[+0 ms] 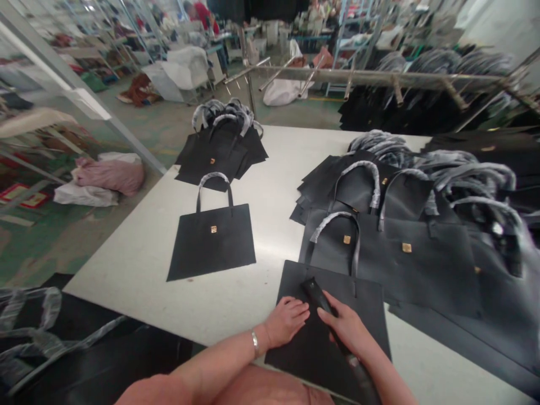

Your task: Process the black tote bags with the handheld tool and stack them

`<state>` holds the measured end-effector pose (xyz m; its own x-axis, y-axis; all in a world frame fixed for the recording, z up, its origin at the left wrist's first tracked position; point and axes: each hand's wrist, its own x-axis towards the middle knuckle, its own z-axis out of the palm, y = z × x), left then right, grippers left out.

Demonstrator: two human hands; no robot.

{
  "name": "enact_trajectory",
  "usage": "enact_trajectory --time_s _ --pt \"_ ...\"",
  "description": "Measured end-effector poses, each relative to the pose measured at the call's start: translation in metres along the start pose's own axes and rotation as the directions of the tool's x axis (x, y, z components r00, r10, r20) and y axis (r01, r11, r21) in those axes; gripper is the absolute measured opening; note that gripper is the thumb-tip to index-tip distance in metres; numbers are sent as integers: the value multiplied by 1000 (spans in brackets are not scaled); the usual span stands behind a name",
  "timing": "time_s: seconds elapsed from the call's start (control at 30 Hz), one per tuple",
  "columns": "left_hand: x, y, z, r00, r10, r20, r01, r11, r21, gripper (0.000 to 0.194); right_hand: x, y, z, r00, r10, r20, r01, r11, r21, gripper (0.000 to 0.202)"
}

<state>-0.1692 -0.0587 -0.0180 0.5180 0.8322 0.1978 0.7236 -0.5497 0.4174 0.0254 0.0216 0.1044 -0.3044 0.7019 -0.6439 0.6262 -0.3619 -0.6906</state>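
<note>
A black handbag panel [291, 281] lies flat on the white table in front of me, its handle pointing away. My left hand [289, 322] rests on this panel, its fingers lying close together and pressing on the surface. My right hand [343, 323] is wrapped around a long black hand tool [314, 289]; its exact kind I cannot make out. The tool's tip is over the panel, near the left fingertips, and its rear end runs down past my right wrist. Further left lies a single black handbag panel [211, 244] with a gold clasp and a plastic-wrapped handle.
Overlapping black bag panels [426, 247] with wrapped handles cover the table's right side. A smaller pile [219, 149] sits at the far left corner of the white table [139, 242]. More black pieces [105, 349] lie at lower left. A metal rack [304, 73] stands behind the table.
</note>
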Motion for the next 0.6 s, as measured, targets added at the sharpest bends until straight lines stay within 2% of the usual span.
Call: enact_trajectory --time_s 0.2,0.3,0.37,0.47,0.53,0.6 --pt "3 3 -5 999 -39 8 39 999 -5 26 -1 4 0 1000 -1 31 3 998 -65 70" --pt "5 2 -8 999 -37 32 38 999 -17 25 3 -1 2 999 14 40 -12 999 -52 70" --pt "6 3 -10 998 -41 54 42 999 -17 25 11 -11 4 1000 -7 -2 7 1000 -31 70" --pt "7 7 -14 996 -54 77 57 998 -35 25 18 -25 3 990 -65 -129 66 998 5 72" --pt "8 9 -17 994 -72 86 77 995 -60 24 15 -26 -3 980 -76 -186 85 995 43 76" --pt "12 8 -21 990 -94 105 103 991 -86 22 6 -19 -12 983 -44 -178 57 996 70 80"
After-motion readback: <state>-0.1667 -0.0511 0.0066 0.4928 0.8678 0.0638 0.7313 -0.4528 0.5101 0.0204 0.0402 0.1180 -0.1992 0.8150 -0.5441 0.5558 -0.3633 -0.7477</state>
